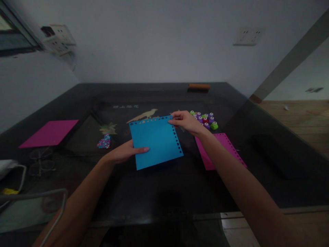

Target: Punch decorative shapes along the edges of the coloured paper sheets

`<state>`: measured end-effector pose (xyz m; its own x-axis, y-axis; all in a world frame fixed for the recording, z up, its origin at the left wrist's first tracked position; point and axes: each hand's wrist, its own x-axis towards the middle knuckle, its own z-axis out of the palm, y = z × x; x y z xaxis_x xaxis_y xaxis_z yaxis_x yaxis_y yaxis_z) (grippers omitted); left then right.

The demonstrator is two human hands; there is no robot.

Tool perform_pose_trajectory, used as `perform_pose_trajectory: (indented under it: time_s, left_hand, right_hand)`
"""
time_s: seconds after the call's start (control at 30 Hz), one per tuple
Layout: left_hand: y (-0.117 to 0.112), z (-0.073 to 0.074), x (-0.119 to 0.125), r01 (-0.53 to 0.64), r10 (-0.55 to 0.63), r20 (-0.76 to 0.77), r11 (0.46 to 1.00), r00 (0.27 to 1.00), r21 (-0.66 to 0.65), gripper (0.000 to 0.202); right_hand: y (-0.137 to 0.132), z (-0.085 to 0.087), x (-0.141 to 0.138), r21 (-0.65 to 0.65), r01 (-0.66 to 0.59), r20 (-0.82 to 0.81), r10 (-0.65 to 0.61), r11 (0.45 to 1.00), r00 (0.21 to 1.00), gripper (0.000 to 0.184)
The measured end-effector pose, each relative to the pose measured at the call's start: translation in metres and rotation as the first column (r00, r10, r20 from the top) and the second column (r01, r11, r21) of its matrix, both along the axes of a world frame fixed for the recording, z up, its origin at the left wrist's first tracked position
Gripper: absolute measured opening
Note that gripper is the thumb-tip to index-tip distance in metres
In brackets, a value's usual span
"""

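Note:
A blue square sheet of paper (156, 140) is held tilted above the dark table, with a row of small punched shapes along its top and right edges. My left hand (128, 151) grips its left side, thumb on the front and the other fingers hidden behind. At the top right corner, the fingers of my right hand (186, 121) pinch the sheet. Beneath my right forearm lies a pink sheet (228, 145) with similar holes along its top and right edges. Several frog-like punches in green, purple and red (205, 119) stand just beyond my right hand.
On the left lies a plain pink sheet (51, 133). Near it is a small pile of pink, blue and white bits (104, 141). An orange-brown roll (199, 86) rests by the wall. A wire frame (42, 164) and a bent metal bar (38, 193) occupy the near left.

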<state>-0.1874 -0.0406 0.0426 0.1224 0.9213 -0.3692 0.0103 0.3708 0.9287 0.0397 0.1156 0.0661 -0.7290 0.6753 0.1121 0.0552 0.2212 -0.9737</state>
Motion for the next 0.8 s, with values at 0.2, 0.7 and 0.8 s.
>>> perform_pose_trajectory:
  time_s: [0.2,0.7,0.8]
  left_hand:
    - [-0.001,-0.003,0.0,0.007,-0.008,-0.116,1.0,0.993,-0.007,0.055]
    - [0.014,0.001,-0.004,-0.437,0.435,0.055,0.881,0.899,0.178,0.04]
    - [0.017,0.002,-0.007,-0.515,0.502,0.114,0.834,0.857,0.199,0.044]
  right_hand:
    - [-0.003,-0.001,-0.002,0.004,0.0,0.03,0.0,1.0,1.0,0.014]
    - [0.016,-0.027,0.003,0.189,0.141,0.217,-0.181,0.972,0.959,0.027]
    - [0.019,-0.036,0.004,0.289,0.161,0.263,-0.24,0.944,0.935,0.019]
